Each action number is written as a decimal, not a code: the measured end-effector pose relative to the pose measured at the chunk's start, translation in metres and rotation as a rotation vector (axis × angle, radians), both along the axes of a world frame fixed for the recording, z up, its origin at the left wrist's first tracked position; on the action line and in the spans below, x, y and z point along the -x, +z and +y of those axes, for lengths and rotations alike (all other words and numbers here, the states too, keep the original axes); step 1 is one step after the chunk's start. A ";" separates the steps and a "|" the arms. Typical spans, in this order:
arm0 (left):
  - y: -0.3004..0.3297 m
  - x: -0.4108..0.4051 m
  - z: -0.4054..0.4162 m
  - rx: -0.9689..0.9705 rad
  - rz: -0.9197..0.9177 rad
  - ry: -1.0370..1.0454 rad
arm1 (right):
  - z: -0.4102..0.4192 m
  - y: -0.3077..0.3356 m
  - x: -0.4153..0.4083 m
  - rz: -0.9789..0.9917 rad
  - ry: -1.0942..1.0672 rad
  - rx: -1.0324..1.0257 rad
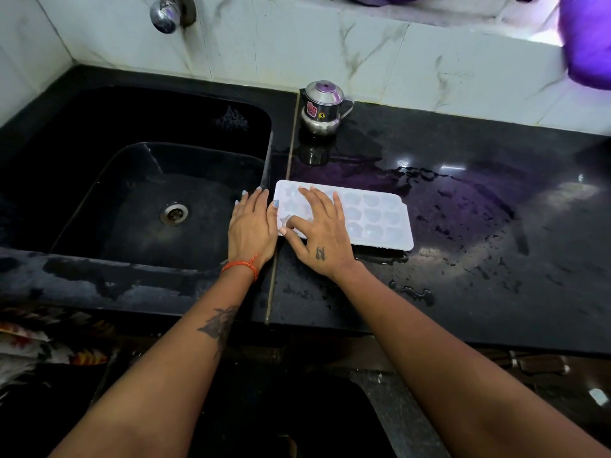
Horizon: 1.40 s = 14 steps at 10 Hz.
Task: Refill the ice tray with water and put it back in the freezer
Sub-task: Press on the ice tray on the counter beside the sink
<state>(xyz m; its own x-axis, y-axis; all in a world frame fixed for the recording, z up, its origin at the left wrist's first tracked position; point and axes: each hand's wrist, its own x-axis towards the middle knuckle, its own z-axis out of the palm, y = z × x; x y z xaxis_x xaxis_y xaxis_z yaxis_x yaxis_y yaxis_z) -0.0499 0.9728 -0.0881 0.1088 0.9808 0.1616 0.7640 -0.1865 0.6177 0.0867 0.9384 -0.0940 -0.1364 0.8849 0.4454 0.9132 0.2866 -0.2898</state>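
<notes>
Both forearms reach in from the bottom edge toward the seam between sink and bench. Lying flat on the wet black bench [463, 292], just right of the sink [132, 200], is the white ice tray [380, 219], its long side running away to the right. Its cups look pale and glossy, but whether they hold water cannot be told from here. Spread across the tray's near-left end is the right hand [319, 233], fingers straight and relaxed, palm down, apparently steadying the tray or feeling its fill rather than gripping it. Resting beside the tray's left edge is the left hand [253, 226], fingers likewise extended and unclenched, their tips reaching over the sink's lip; it seems placed to catch that short edge for a two-handed lift. Puddles spread on the bench around the tray, which suggests spilling, so a level carry would matter. A small steel lidded pot [322, 107] stands behind the tray, well apart, against the tiled wall below the tap [165, 14].
</notes>
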 end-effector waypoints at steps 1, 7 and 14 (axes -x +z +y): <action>-0.001 0.000 0.000 -0.002 -0.003 -0.001 | 0.000 -0.001 -0.001 -0.019 0.006 0.009; -0.004 0.000 0.002 -0.006 0.006 0.002 | -0.004 0.029 -0.054 0.095 -0.273 0.131; -0.006 0.002 0.003 -0.018 0.009 -0.028 | 0.001 0.025 -0.071 -0.088 -0.547 0.631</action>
